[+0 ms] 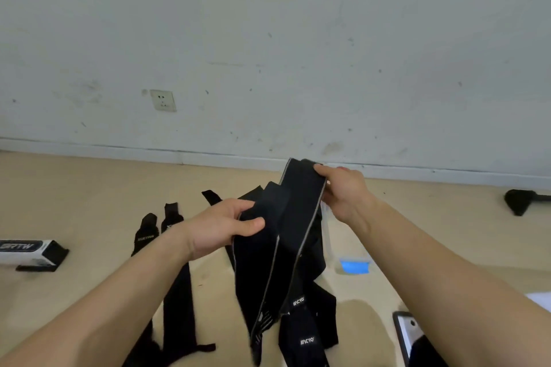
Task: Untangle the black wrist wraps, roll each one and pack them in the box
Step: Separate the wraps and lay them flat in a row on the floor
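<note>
Two bare hands hold a tangle of black woven wrist wraps [298, 232] up at the centre of the frame, above a beige floor [89, 188].

The left hand [222, 226] grips one folded band, thumb over its front and fingers curled behind. The right hand [343, 191] pinches the top end of a grey-edged band. Small white labels [298, 301] on the hanging ends read roughly "IIICYO". At the left edge lies a white and black cardboard box [26, 250] printed "SRTW"; its contents are hidden. Two more black wraps [176, 277] lie straight on the floor beside it, their white lettering too blurred to read.
</note>
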Demonstrator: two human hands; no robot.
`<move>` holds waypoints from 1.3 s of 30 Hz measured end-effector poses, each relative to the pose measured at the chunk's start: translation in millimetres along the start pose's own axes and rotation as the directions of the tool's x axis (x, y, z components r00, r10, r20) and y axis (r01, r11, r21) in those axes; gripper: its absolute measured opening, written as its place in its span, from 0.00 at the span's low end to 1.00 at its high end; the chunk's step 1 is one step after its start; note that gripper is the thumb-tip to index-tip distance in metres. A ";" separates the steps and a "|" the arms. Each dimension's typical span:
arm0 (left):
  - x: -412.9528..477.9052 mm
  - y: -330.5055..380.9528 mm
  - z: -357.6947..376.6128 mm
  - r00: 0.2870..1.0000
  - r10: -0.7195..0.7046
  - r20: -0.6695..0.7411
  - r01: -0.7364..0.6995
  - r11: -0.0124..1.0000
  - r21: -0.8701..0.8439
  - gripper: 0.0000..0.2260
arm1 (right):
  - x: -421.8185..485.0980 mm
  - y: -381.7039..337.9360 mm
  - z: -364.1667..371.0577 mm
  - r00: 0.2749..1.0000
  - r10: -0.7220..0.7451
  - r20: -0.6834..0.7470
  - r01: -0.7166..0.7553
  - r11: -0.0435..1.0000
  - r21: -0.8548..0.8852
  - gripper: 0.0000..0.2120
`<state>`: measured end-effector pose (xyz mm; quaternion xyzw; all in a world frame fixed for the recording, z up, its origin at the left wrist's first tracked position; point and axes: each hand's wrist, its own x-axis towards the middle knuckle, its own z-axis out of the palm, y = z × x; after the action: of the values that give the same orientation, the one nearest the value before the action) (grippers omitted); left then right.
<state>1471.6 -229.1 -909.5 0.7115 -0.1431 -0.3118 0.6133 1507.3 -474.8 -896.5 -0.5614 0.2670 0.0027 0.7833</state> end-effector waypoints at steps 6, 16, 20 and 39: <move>1.4 -16.0 10.8 0.996 -0.027 0.082 0.015 0.990 0.140 0.08 | -2.9 -17.0 -23.2 0.998 0.054 0.017 -0.054 0.999 -0.007 0.09; 36.6 -20.5 5.6 0.879 -0.145 -0.453 0.178 0.984 0.029 0.08 | 16.0 -4.8 -11.4 0.969 -0.114 0.217 0.171 0.949 -0.265 0.11; 43.4 -6.9 -2.2 0.779 -0.016 -0.627 -0.013 0.999 -0.041 0.07 | 21.0 11.1 -2.7 0.954 -0.230 0.195 0.290 0.873 -0.393 0.18; 52.8 4.7 27.4 0.779 0.083 -0.622 -0.098 0.995 0.010 0.11 | -2.7 37.6 27.6 0.837 -0.417 0.354 0.548 0.650 -0.527 0.13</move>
<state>1495.8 -282.5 -920.7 0.7595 0.0363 -0.0321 0.6487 1505.1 -435.9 -922.1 -0.8301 0.0110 -0.0642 0.5538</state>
